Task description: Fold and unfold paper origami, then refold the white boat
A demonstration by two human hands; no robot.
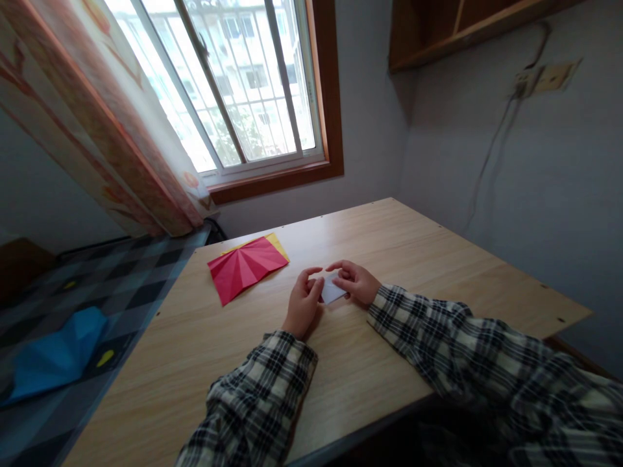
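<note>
White folded paper (331, 289) lies on the bench (418, 259), pinched between both hands. Red creased sheet (246, 267) sits at ten o'clock from it. Left hand (304, 303) clamps its left edge with curled fingers; right hand (355, 282) nips its right edge.

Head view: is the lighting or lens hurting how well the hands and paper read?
Head view: the window is blown out, the room dim; wide-angle bending curves the table edges; both hands, left and right, and the white paper look small but sharp.
</note>
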